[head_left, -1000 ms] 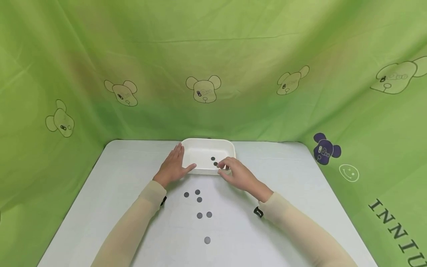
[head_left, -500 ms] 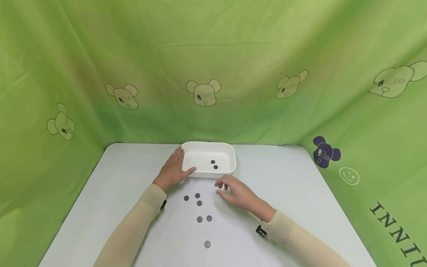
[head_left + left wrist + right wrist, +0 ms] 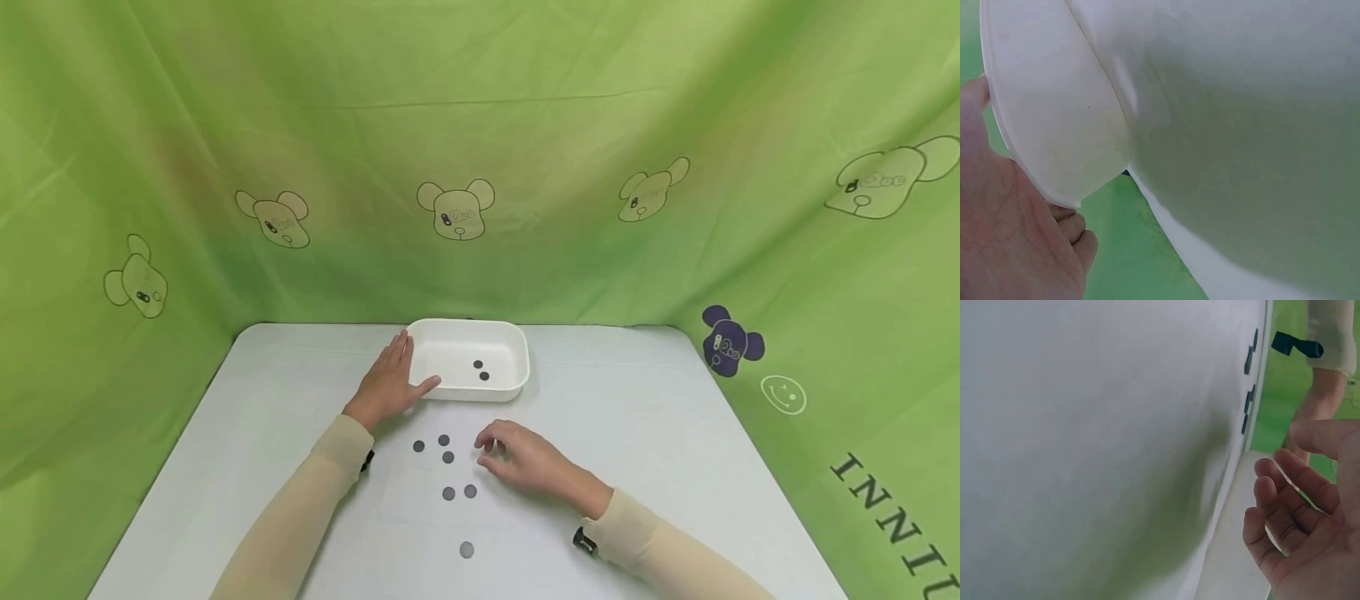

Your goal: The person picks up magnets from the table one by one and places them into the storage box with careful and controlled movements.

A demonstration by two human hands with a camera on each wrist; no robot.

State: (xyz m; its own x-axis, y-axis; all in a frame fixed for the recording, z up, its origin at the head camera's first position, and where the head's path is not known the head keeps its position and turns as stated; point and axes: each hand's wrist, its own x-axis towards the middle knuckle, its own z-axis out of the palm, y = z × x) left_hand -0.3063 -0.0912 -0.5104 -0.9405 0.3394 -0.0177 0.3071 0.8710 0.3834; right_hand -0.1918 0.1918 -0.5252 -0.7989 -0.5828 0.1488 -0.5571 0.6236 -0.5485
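A white rectangular tray (image 3: 468, 393) stands near the table's far edge. Two dark round discs lie inside it, the nearer disc (image 3: 483, 376) close to the front wall. My left hand (image 3: 386, 383) rests against the tray's left end, with its fingers extended along the side and its thumb on the front rim. In the left wrist view its palm is beside the tray wall (image 3: 1054, 106). My right hand (image 3: 528, 458) hovers over the table in front of the tray, fingers loosely bent and holding nothing. Just left of its fingertips is a grey disc (image 3: 447, 457).
Several more grey discs lie scattered on the white table (image 3: 615, 417), including one disc (image 3: 467, 550) nearest the front. A green printed cloth (image 3: 465, 275) hangs behind the table and along both sides.
My right hand has drawn back from over the tray's front right corner toward the loose discs. The left hand keeps its place on the tray. The discs have not moved.
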